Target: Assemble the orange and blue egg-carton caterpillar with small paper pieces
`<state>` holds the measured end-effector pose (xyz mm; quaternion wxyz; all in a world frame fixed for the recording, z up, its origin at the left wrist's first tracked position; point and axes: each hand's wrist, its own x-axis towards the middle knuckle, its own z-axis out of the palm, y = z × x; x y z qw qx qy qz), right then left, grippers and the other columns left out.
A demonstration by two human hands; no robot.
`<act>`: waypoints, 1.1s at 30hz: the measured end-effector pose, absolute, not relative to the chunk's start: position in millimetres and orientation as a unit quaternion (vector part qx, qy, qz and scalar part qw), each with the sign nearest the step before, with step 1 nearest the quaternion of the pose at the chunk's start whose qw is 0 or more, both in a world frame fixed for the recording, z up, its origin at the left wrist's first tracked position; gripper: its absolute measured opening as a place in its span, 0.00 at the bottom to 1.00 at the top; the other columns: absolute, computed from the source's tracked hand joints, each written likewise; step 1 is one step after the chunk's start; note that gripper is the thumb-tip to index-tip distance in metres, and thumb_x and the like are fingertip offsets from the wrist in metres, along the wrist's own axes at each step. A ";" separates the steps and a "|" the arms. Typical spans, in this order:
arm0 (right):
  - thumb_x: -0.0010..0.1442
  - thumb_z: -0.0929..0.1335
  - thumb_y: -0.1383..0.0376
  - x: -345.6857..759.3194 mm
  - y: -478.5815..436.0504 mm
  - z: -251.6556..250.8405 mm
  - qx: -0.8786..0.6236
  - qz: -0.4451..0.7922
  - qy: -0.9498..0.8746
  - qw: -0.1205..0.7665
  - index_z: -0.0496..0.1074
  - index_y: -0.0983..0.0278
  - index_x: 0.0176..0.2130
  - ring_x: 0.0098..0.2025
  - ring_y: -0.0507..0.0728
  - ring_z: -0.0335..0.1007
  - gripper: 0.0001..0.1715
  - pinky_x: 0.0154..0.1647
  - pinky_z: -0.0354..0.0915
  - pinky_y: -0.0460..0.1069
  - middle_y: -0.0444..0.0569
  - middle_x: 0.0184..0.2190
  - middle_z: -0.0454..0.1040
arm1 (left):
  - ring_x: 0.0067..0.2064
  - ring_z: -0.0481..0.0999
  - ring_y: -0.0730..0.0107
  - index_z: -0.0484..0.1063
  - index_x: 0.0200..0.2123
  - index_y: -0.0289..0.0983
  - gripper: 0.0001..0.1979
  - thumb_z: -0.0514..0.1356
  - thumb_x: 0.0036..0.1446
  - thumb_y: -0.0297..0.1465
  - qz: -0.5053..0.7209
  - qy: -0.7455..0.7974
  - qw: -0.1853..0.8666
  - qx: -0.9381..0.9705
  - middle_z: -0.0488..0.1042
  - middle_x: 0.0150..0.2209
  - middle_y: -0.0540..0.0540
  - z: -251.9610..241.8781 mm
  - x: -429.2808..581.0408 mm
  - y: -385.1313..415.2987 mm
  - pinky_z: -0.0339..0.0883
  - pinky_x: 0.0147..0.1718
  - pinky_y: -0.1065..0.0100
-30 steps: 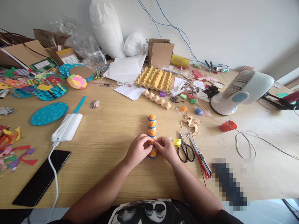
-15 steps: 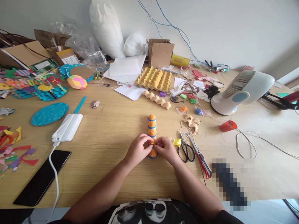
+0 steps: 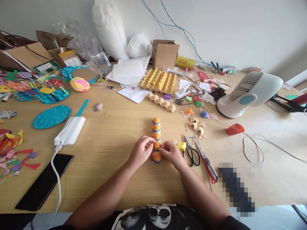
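Note:
A row of orange egg-carton cups with blue rims forms a caterpillar (image 3: 156,129) on the wooden table (image 3: 115,127). My left hand (image 3: 140,152) and my right hand (image 3: 170,153) meet at its near end, fingertips pinched on the cup behind the head cup (image 3: 157,157), which has small eyes. Both hands are closed on the caterpillar. A yellow clay lump (image 3: 181,146) lies just right of my right hand.
Black scissors (image 3: 191,153) and a red utility knife (image 3: 206,161) lie to the right. A white fan (image 3: 247,94), a red cup (image 3: 234,129) and a cable sit farther right. A power bank (image 3: 70,130), phone (image 3: 44,180), paper crafts and egg trays (image 3: 158,80) fill the left and back.
My fingers have shifted slightly on the caterpillar's near cups, uncovering more of the head cup. Nothing else has moved.

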<state>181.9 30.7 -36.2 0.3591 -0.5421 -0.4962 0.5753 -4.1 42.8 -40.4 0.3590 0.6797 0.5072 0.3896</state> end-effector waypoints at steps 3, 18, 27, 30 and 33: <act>0.55 0.72 0.53 185.4 31.0 -32.4 -0.551 0.573 -0.513 0.324 0.67 0.63 0.27 0.23 0.49 0.52 0.18 0.24 0.49 0.46 0.39 0.20 0.62 | 0.45 0.77 0.69 0.76 0.43 0.41 0.12 0.55 0.62 0.24 0.390 0.504 0.356 0.684 0.75 0.44 0.47 -43.8 -5.4 44.7 0.74 0.42 0.69; 0.53 0.73 0.45 198.4 34.4 -19.9 -0.523 0.605 -0.398 0.450 0.66 0.61 0.28 0.19 0.48 0.50 0.25 0.20 0.46 0.46 0.41 0.22 0.66 | 0.42 0.76 0.68 0.79 0.45 0.42 0.12 0.55 0.65 0.28 0.380 0.502 0.357 0.690 0.75 0.43 0.45 -51.0 -3.6 46.6 0.72 0.41 0.67; 0.52 0.72 0.46 215.7 32.3 1.3 -0.533 0.606 -0.356 0.472 0.53 0.60 0.22 0.20 0.48 0.48 0.30 0.20 0.42 0.47 0.43 0.22 0.64 | 0.41 0.76 0.68 0.79 0.45 0.42 0.12 0.56 0.65 0.27 0.384 0.502 0.355 0.688 0.75 0.42 0.46 -48.8 -2.3 47.6 0.71 0.41 0.67; 0.58 0.71 0.52 220.6 21.8 -0.8 -0.574 0.507 -0.535 0.357 0.61 0.61 0.24 0.22 0.49 0.50 0.22 0.23 0.46 0.47 0.40 0.19 0.59 | 0.42 0.76 0.68 0.78 0.45 0.42 0.12 0.56 0.64 0.27 0.388 0.501 0.359 0.685 0.75 0.43 0.46 -51.5 -3.2 48.5 0.71 0.42 0.67; 0.60 0.69 0.60 225.8 7.1 -12.9 -0.614 0.374 -0.656 0.228 0.65 0.62 0.26 0.24 0.51 0.57 0.14 0.25 0.50 0.47 0.41 0.21 0.64 | 0.44 0.76 0.68 0.78 0.45 0.41 0.13 0.55 0.63 0.25 0.383 0.502 0.370 0.682 0.75 0.45 0.45 -54.1 -3.6 49.6 0.71 0.44 0.66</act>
